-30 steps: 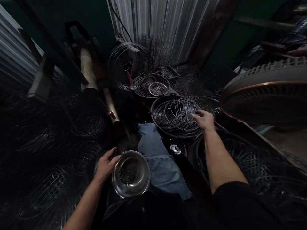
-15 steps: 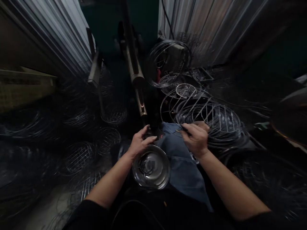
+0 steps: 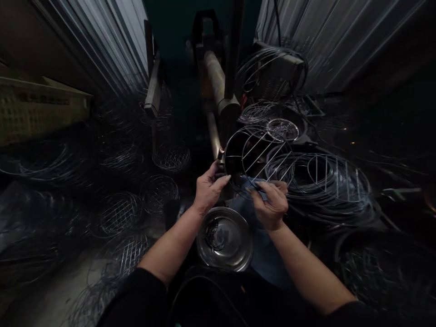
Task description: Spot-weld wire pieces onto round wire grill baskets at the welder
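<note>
Gloom blurs the wire grid (image 3: 261,154), grasped at its rim by left hand (image 3: 209,190) and right hand (image 3: 271,205).

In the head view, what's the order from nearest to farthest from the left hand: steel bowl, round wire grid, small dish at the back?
1. Round wire grid: in the grip of the left hand.
2. Steel bowl: just below it.
3. Small dish: behind, to the right.

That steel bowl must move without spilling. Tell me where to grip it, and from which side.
Pinch the steel bowl by its rim, likely from the left: it sits upright, the lip bare there, while the right hand crowds its far right edge.
</note>
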The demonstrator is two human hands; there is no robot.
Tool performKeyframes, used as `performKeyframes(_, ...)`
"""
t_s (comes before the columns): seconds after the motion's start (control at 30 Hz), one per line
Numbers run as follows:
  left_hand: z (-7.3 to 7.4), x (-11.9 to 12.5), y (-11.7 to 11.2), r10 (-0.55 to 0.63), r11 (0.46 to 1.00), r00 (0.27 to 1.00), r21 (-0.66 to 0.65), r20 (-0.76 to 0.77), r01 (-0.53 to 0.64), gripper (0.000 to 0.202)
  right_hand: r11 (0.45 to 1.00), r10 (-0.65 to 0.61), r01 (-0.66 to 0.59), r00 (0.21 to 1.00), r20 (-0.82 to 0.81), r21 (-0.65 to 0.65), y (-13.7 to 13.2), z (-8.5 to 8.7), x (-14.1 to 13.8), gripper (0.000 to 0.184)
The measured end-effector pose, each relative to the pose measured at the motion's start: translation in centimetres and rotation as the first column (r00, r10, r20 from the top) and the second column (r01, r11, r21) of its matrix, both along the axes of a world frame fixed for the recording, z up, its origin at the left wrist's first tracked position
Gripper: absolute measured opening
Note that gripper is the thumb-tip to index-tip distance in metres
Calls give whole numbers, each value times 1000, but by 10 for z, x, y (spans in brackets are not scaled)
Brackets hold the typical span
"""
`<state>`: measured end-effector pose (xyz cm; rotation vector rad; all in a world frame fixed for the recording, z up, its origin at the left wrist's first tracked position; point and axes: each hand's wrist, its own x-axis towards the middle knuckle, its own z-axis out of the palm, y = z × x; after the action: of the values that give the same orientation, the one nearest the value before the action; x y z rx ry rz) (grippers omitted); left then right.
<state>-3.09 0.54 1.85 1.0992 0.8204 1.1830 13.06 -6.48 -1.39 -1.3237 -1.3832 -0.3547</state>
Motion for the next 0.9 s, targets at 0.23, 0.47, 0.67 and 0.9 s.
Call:
performKeyframes(0.23, -4, 5, 7, 119, 992, 992, -52, 33, -118, 41, 996, 69, -69, 998, -1, -55, -3, -13, -6, 6)
performKeyframes(0.47, -4, 5, 10, 207, 978, 974, -42, 89, -204, 35, 986, 120, -120, 993, -6, -113, 0, -7, -15, 4)
performKeyframes(0.67, 2, 14, 17, 275, 961, 954, -44, 122, -272, 34, 983, 74, -80, 996, -40, -167, 6, -2, -13, 10)
performKeyframes(0.9, 7, 27, 32, 205, 978, 957, -80, 206, -193, 33, 982, 59, -58, 998, -4, -179, 15, 3, -9, 13)
